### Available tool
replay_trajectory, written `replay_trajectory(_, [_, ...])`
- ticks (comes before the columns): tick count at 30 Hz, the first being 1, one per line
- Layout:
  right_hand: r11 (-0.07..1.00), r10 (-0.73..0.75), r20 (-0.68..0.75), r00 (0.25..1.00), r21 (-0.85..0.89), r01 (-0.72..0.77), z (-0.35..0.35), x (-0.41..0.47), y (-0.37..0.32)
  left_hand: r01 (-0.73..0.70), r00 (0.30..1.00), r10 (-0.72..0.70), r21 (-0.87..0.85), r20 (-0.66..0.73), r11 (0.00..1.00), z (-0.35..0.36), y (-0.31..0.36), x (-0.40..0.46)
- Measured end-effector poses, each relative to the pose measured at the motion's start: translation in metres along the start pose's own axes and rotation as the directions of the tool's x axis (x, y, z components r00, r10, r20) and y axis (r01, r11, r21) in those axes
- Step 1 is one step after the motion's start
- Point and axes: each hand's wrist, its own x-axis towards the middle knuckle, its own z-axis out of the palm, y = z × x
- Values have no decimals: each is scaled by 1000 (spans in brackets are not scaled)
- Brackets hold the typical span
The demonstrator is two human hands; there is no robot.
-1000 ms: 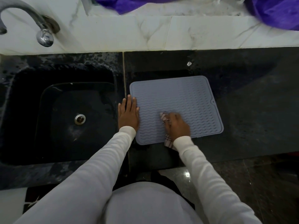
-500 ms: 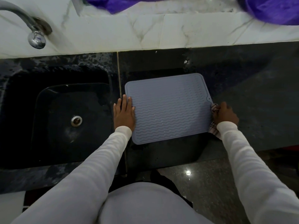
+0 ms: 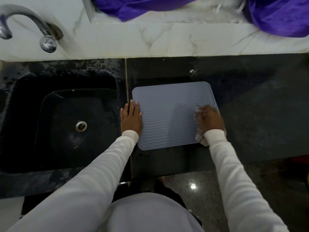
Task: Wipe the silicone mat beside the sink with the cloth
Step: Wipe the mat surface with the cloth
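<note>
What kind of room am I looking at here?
Most likely a home kitchen or wash area. A black sink with a metal tap is set into a dark stone counter below a marble-look wall, and a ridged mat lies beside the sink.

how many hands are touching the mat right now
2. The left hand lies flat on the mat at its left edge, beside the sink; the right hand presses the cloth at its right edge.
</note>
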Motion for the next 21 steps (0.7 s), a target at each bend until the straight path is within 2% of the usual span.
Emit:
replay_trajectory(3, [973,-170,38,985,162,162,25,-24,-63,-4,1000,4,8,2,1000,-1,-2,2])
replay_trajectory(4, [961,-231,61,971,168,218,37,-32,-85,-4,1000,4,0,0,1000,-1,-2,2])
replay_trajectory(7, [932,-362,141,921,32,362,88,-55,-136,-12,1000,12,-3,-9,1000,0,-4,3])
replay_trajectory(10, [937,-322,175,930,-80,340,121,-66,-152,-25,1000,25,25,7,999,1,-5,3])
replay_trajectory(15, [927,-336,130,933,-129,352,113,-57,-134,-16,1000,16,5,-14,1000,4,-7,5])
replay_trajectory(21, [968,-192,111,975,-141,207,84,-20,-80,-11,1000,11,-11,-27,1000,4,-6,4])
